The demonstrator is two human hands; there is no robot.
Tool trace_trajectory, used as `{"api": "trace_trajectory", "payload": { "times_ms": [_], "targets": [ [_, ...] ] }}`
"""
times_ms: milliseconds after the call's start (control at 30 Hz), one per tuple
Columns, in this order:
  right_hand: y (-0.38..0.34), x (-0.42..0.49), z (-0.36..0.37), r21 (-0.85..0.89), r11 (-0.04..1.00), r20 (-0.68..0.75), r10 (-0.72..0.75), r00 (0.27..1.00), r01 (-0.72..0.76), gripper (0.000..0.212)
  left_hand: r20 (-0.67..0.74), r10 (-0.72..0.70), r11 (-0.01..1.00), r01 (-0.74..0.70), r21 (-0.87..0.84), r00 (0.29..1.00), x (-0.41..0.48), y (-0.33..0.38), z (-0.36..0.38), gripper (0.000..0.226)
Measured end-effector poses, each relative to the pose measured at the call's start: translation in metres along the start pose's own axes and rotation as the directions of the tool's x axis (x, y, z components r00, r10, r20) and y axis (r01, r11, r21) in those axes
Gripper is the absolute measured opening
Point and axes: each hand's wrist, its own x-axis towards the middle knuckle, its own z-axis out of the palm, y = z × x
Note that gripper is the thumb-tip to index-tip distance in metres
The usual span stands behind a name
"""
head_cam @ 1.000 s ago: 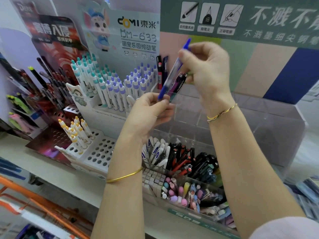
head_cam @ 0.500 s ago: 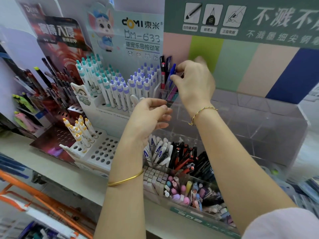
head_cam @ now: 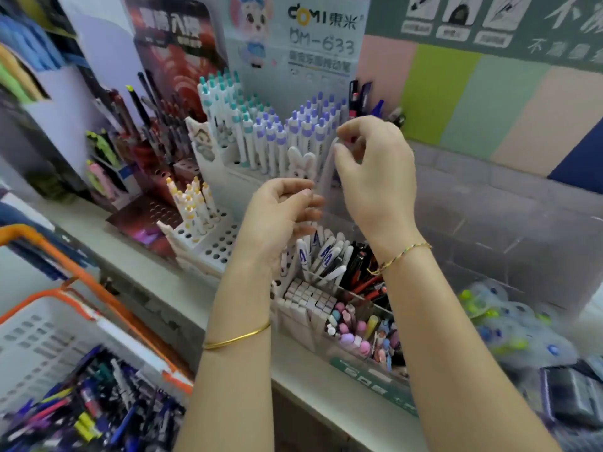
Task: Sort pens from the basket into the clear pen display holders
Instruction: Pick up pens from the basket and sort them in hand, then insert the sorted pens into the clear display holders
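Observation:
My right hand (head_cam: 375, 171) hovers in front of the back-left corner of the clear acrylic display holder (head_cam: 496, 210), fingers loosely curled and holding nothing. Just behind it a few pens (head_cam: 378, 109) stand upright in that upper compartment, among them a blue one and a red-and-black one. My left hand (head_cam: 280, 216) floats lower and to the left, also loosely curled and empty. The white basket (head_cam: 42, 334) with an orange rim sits at the bottom left, with several mixed pens (head_cam: 98, 409) piled inside.
A white stand of teal- and purple-capped pens (head_cam: 261, 138) rises left of my hands. The holder's front compartments hold white markers (head_cam: 323, 256), black and red pens (head_cam: 362, 269) and pastel erasers (head_cam: 355, 334). A dark red pen rack (head_cam: 153, 132) stands further left.
My right hand lowered the blue and dark pens into the upper back compartment and let go. My left hand stayed below it, empty. The view tilted down, showing the basket.

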Motion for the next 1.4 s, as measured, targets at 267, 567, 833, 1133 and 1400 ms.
{"api": "trace_trajectory", "payload": {
  "times_ms": [267,567,833,1133,1400],
  "targets": [
    [-0.049,-0.143,0.086,0.403,0.899,0.626,-0.135,0.768,-0.17,0.012,-0.595,-0.157,0.98,0.2,0.007,0.789,-0.102,-0.09,-0.131,0.014],
    [-0.062,-0.239,0.17,0.293,0.896,0.84,-0.075,0.538,-0.333,0.018,-0.795,-0.475,0.715,0.691,-0.1,0.376,-0.184,-0.249,-0.243,0.012],
    [-0.074,-0.262,0.21,0.22,0.936,0.857,-0.051,0.513,-0.274,0.019,-0.834,-0.53,0.243,0.97,0.022,0.152,-0.163,-0.303,-0.247,0.089],
    [-0.064,-0.27,0.219,0.173,0.923,0.869,0.021,0.494,-0.343,0.018,-0.873,-0.362,0.311,0.925,0.218,0.328,-0.147,-0.329,-0.24,0.095],
    [-0.066,-0.265,0.226,0.18,0.923,0.872,0.01,0.49,-0.34,0.015,-0.776,-0.617,0.426,0.886,-0.183,0.136,-0.099,-0.319,-0.289,0.094]
  ]
}}
